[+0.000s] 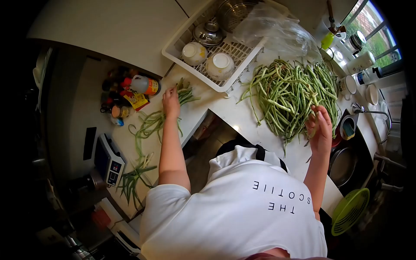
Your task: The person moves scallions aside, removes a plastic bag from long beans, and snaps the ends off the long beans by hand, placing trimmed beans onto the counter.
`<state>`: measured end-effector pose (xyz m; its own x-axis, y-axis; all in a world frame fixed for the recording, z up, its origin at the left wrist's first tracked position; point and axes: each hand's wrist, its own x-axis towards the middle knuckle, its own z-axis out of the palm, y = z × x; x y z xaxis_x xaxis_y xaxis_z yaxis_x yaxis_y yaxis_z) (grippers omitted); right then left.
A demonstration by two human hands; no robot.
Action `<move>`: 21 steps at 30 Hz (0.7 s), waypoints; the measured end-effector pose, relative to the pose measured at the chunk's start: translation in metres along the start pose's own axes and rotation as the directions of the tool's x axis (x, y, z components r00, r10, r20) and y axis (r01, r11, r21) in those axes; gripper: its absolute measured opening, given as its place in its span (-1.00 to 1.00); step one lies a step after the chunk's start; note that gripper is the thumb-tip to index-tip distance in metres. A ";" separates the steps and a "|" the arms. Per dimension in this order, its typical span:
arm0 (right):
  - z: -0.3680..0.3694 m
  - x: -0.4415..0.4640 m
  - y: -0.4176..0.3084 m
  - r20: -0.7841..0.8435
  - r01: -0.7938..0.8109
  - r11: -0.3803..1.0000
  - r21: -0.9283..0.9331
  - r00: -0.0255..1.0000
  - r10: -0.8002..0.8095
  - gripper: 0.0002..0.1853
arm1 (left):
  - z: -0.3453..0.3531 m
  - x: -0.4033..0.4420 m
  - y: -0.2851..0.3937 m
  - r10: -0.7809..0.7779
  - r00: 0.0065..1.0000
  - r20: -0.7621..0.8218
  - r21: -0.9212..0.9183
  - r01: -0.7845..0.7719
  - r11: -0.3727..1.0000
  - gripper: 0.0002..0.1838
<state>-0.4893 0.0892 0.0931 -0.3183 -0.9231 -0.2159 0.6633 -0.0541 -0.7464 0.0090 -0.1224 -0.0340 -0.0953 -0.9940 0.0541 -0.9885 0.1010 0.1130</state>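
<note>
A large heap of long green beans (286, 97) lies on the white counter. At its right side my right hand (320, 128) is closed, with its fingertips pinching a pale green bean at the edge of the heap. My left hand (170, 103) is on a smaller bunch of long beans (185, 92) at the left, its fingers closed around the near end. More beans (154, 123) trail loosely under and beside the left wrist. Farther down the counter are some scallions (134, 182) with green tops.
A white dish rack (225, 88) holds bowls (220, 66) and a metal lid (208, 34), with a clear plastic bag (277, 30) at its right. Condiment bottles (145, 85) and a kitchen scale (110, 162) stand left. On the right are a sink (344, 167), faucet (358, 108) and green colander (351, 211).
</note>
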 end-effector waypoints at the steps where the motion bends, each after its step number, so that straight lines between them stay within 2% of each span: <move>1: -0.004 -0.003 -0.003 0.005 -0.002 1.000 -0.003 1.000 0.002 -0.78 | 0.015 -0.003 -0.003 -0.005 1.000 -0.002 -0.002 0.005 1.000 -0.58; 3: -0.015 -0.009 -0.009 0.075 0.027 0.991 0.127 0.996 -0.037 -0.76 | 0.055 -0.008 -0.016 -0.017 0.998 -0.067 -0.075 0.012 0.997 -0.46; 4: -0.020 -0.014 -0.013 0.084 0.055 0.990 0.134 0.994 -0.067 -0.72 | 0.057 -0.010 -0.016 -0.009 0.994 -0.111 -0.103 -0.003 0.995 -0.38; 5: -0.031 -0.017 -0.016 0.134 0.078 0.982 0.173 0.986 -0.102 -0.69 | 0.051 -0.011 -0.008 -0.012 0.994 -0.112 -0.104 0.000 0.995 -0.38; 7: -0.043 -0.023 -0.024 0.187 0.129 0.973 0.192 0.968 -0.165 -0.68 | 0.038 -0.020 0.013 -0.078 0.900 -0.428 -0.193 -0.007 0.981 -0.42; 8: -0.048 -0.026 -0.026 0.191 0.120 0.974 0.191 0.969 -0.157 -0.68 | 0.030 -0.027 0.028 -0.085 0.900 -0.426 -0.192 0.002 0.981 -0.42; 10: -0.056 -0.029 -0.028 0.096 0.166 0.962 0.217 0.977 -0.191 -0.70 | 0.021 -0.041 0.064 -0.076 0.848 -0.525 -0.226 -0.052 0.973 -0.46; 13: -0.064 -0.031 -0.024 0.121 0.185 0.969 0.162 0.971 -0.206 -0.70 | 0.022 -0.068 0.117 0.096 0.897 -0.431 -0.327 -0.255 0.910 -0.61; 14: -0.066 -0.032 -0.020 0.063 0.188 0.980 0.061 0.979 -0.192 -0.73 | 0.021 -0.076 0.135 0.149 0.908 -0.392 -0.355 -0.298 0.886 -0.61; 15: -0.067 -0.031 -0.015 0.061 0.188 0.980 0.064 0.979 -0.192 -0.73 | 0.020 -0.082 0.151 0.182 0.916 -0.357 -0.448 -0.339 0.827 -0.63; 16: -0.068 -0.031 -0.010 0.040 0.126 0.992 0.004 0.991 -0.126 -0.74 | 0.011 -0.084 0.171 0.222 0.909 -0.351 -0.535 -0.390 0.749 -0.66; 18: -0.059 -0.033 -0.007 0.016 0.015 0.998 -0.064 1.000 -0.014 -0.78 | -0.001 -0.087 0.205 0.294 0.917 -0.270 -0.685 -0.397 0.611 -0.75; 19: -0.052 -0.034 -0.004 0.042 0.029 0.991 -0.133 0.999 -0.024 -0.80 | -0.012 -0.085 0.223 0.344 0.908 -0.239 -0.763 -0.395 0.512 -0.75; 20: -0.031 -0.035 -0.008 0.052 0.006 0.978 -0.209 0.999 0.006 -0.83 | -0.027 -0.080 0.242 0.364 0.900 -0.239 -0.776 -0.402 0.486 -0.75; 21: -0.021 -0.035 -0.008 0.042 -0.032 0.960 -0.280 0.998 0.046 -0.84 | -0.044 -0.075 0.264 0.397 0.896 -0.196 -0.867 -0.348 0.357 -0.75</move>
<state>-0.4977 0.1296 0.0928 -0.2587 -0.9398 -0.2233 0.4574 0.0844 -0.8853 -0.2399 -0.0191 0.0354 -0.4553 -0.8425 0.2878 -0.2173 0.4187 0.8818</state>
